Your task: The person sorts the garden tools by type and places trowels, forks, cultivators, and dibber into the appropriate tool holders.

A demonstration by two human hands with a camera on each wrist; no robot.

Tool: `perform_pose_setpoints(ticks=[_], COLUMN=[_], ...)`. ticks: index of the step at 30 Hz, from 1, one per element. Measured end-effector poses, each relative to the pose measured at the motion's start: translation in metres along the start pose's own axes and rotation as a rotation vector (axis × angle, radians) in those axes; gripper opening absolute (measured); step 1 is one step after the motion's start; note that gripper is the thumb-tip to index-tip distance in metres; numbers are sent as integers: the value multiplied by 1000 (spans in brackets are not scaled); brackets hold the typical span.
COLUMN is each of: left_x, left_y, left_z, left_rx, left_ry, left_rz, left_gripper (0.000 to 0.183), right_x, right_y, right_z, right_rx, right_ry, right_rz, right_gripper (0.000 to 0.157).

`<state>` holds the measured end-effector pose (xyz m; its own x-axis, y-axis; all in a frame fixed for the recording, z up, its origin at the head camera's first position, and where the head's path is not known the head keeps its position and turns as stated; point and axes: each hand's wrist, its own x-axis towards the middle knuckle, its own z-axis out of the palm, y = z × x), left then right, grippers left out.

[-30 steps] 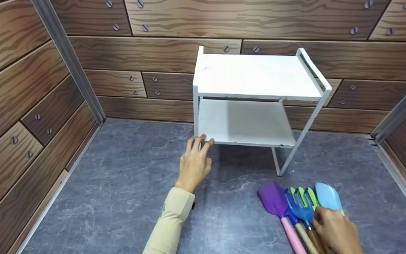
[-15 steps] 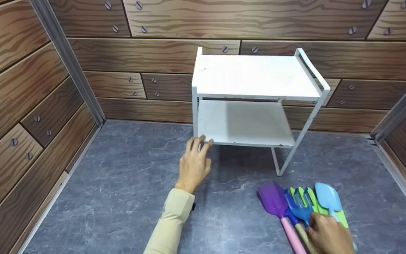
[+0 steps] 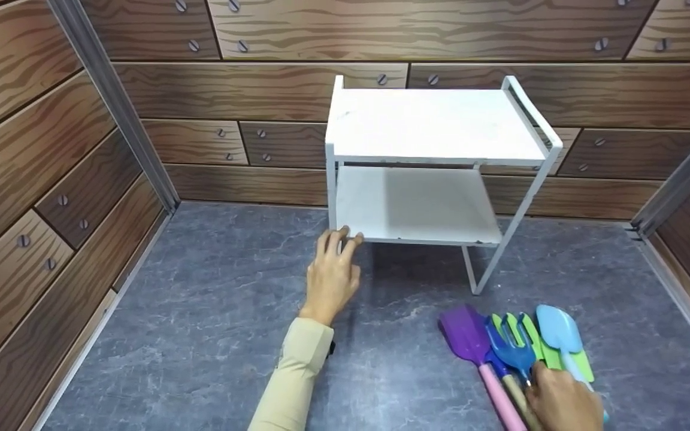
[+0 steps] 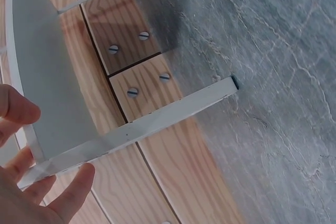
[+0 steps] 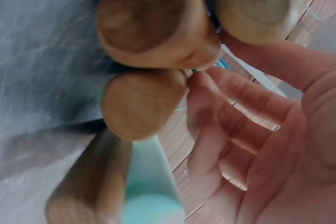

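Note:
In the head view a small white two-tier shelf (image 3: 417, 203) stands at the back. My left hand (image 3: 330, 275) grips its near left corner, and in the left wrist view fingers lie on both sides of the leg (image 4: 157, 121). At the lower right my right hand (image 3: 563, 398) pinches a blue hand fork (image 3: 513, 347) by its brown handle (image 5: 152, 19). Left of the fork lie a purple shovel (image 3: 465, 332) with a pink handle and a tan-handled blue tool (image 3: 516, 392). A light blue shovel (image 3: 560, 329) and a green fork (image 3: 533, 335) lie to its right, partly hidden.
A dark grey marbled floor (image 3: 213, 311) runs beneath everything. Wood-patterned walls (image 3: 261, 90) close off the back and both sides, with metal posts (image 3: 123, 108) at the corners. A lower tool handle (image 5: 142, 103) sits right under the fork's handle.
My right hand has shifted slightly left and down, onto the fork's brown handle, uncovering more of the light blue shovel and the green piece. The left hand stays at the shelf corner.

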<state>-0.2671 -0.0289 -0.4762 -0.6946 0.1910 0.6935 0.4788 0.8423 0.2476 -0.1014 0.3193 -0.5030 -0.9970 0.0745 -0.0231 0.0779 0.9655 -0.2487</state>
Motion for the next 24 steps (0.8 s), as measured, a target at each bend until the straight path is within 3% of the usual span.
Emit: perform_pose_setpoints(ticks=[9,12,19,24], left_x=[0,0,1,0], left_y=[2,3,1,1], left_z=[-3,-3,-2,-2], left_rx=[-11,-5,9,6], left_ry=[-4,-3,23,-9], left_rz=[-4,4,3,-6], left_gripper=[51,51,51,52], right_x=[0,0,-2,-2], right_y=[-7,-7,-4,-3], right_z=[5,7,5,3], right_rx=[-5,12,42,84], right_ry=[-100,-62,117,169], right_rz=[83,89,49,56], right_gripper=[17,16,16,21])
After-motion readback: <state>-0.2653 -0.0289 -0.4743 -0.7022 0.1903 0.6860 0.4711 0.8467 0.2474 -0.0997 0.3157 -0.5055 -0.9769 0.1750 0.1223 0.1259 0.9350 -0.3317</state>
